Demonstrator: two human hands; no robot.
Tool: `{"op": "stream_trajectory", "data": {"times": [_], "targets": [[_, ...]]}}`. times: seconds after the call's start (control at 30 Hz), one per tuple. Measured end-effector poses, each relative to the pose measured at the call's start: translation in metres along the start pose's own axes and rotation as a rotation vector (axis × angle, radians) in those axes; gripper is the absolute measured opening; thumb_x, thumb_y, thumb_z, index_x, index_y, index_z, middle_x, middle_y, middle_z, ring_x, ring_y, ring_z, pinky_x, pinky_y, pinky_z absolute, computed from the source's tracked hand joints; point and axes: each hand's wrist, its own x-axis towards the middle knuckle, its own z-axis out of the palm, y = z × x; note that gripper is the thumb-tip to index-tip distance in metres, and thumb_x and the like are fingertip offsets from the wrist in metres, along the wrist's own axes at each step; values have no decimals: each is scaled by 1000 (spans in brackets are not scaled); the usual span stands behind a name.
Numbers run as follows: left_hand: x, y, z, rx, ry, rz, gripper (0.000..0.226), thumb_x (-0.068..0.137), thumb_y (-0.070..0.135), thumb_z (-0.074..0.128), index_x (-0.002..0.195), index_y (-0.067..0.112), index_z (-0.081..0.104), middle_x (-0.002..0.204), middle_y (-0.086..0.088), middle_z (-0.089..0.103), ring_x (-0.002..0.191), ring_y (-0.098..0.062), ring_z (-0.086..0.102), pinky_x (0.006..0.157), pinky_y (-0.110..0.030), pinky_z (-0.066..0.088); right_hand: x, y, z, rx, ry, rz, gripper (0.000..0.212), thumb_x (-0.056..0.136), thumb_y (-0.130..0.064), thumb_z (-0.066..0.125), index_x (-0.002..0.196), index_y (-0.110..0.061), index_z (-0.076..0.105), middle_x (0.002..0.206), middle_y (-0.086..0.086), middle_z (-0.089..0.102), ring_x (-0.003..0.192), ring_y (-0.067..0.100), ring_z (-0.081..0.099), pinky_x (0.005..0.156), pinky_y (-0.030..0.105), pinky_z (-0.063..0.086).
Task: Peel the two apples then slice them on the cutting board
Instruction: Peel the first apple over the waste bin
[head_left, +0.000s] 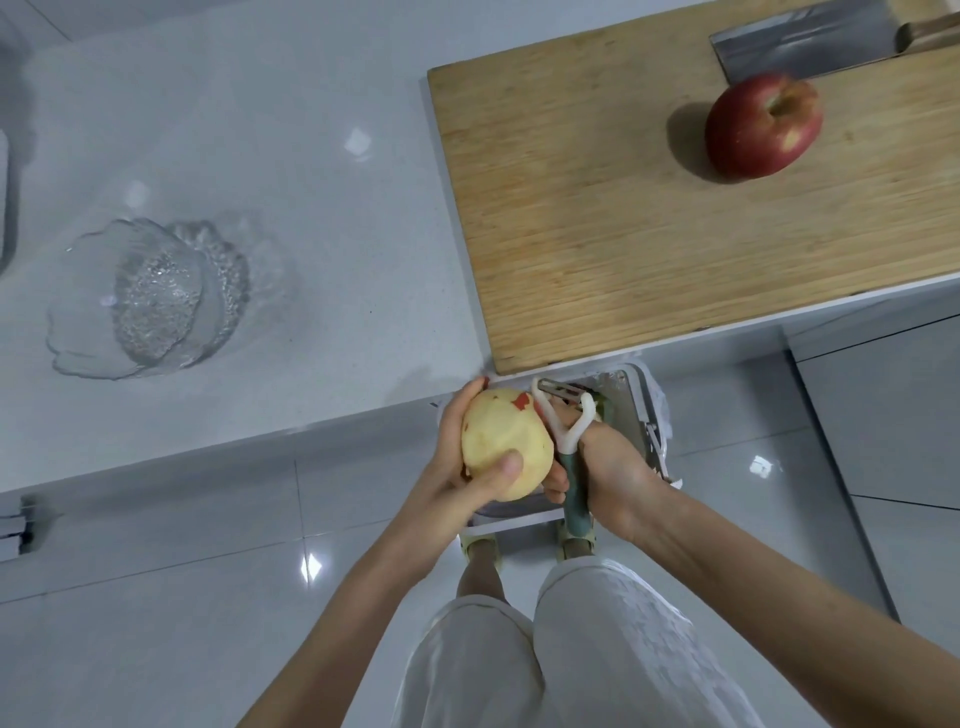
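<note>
Pale-yellow, almost fully peeled apple sits in the left hand, held out past the edge of the white speckled worktop and over a white bin on the glossy tiled floor. The left grip is wrapped round it, thumb across the near side, fingers behind. A few scraps of red skin cling near its top end. The right hand has its grip closed round the green handle of a white Y-shaped peeler. The blade end is just beside the apple's upper right, and I can't tell if it's actually touching the flesh.

The whole red apple, skin on, rests on the wooden cutting board up on the worktop, well apart from both hands. A steel cleaver with a wooden handle lies at the board's far edge, just beyond that red apple. A clear textured glass bowl sits over on the left of the worktop.
</note>
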Motion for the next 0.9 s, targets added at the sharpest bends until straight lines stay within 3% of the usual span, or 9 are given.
{"op": "stream_trajectory", "data": {"times": [0.1, 0.23, 0.33, 0.43, 0.53, 0.6, 0.67, 0.77, 0.9], "targets": [[4, 7, 1, -108, 66, -95, 66, 66, 66, 67, 122, 64, 34, 131, 24, 43, 120, -4, 48, 98, -35, 49, -6, -2, 9, -153, 96, -95, 48, 102, -26, 32, 59, -9, 44, 51, 9, 33, 49, 21, 28, 50, 26, 30], [11, 8, -6, -147, 54, -172, 77, 50, 52, 77, 120, 40, 47, 124, 6, 57, 116, -17, 57, 91, -42, 54, -10, -6, 9, -275, 157, -146, 57, 100, -37, 38, 50, -9, 44, 47, 11, 40, 49, 21, 38, 60, 29, 37], [14, 10, -12, -134, 47, -180, 81, 45, 46, 81, 119, 35, 49, 116, 5, 62, 108, -15, 61, 81, -35, 56, -10, -8, 10, -418, 155, -192, 64, 98, -49, 34, 44, -17, 46, 46, 5, 45, 51, 16, 43, 65, 26, 40], [15, 11, -12, -74, 41, -172, 87, 40, 40, 84, 120, 32, 50, 112, 5, 63, 100, -7, 63, 73, -23, 53, -9, -12, 8, -520, 141, -301, 57, 97, -47, 37, 46, -30, 53, 45, -10, 52, 47, 1, 49, 60, 17, 40], [13, 12, -11, 33, 64, -153, 91, 40, 37, 85, 123, 31, 49, 111, 8, 62, 98, -4, 62, 71, -20, 52, 0, -16, -7, -990, 266, -785, 33, 94, -51, 44, 68, -42, 62, 54, -17, 58, 55, 1, 55, 56, 18, 40], [12, 14, -11, 167, 70, -146, 89, 43, 36, 84, 124, 34, 46, 110, 12, 59, 97, -2, 60, 74, -22, 54, 5, -27, -15, -1220, 286, -1207, 28, 91, -45, 52, 78, -28, 69, 57, -13, 62, 54, 4, 56, 52, 23, 42], [12, 17, -11, 283, 46, -137, 85, 46, 37, 83, 122, 36, 44, 107, 15, 58, 97, -2, 59, 80, -26, 54, 8, -40, -16, -1374, 180, -1501, 29, 89, -40, 59, 74, -18, 71, 58, -8, 63, 55, 11, 56, 52, 25, 39], [13, 19, -11, 333, -9, -118, 81, 41, 40, 80, 114, 39, 45, 100, 16, 61, 92, -5, 62, 79, -34, 56, 11, -50, -8, -1551, 101, -1699, 25, 86, -39, 64, 71, -20, 70, 57, -7, 59, 54, 14, 50, 56, 24, 32], [10, 18, -15, 289, -31, -121, 75, 40, 41, 81, 107, 39, 47, 98, 15, 62, 92, -6, 62, 78, -38, 57, 15, -52, -5, -1557, 79, -1719, 28, 88, -37, 64, 67, -19, 68, 54, -5, 55, 52, 14, 46, 57, 23, 26]]}}
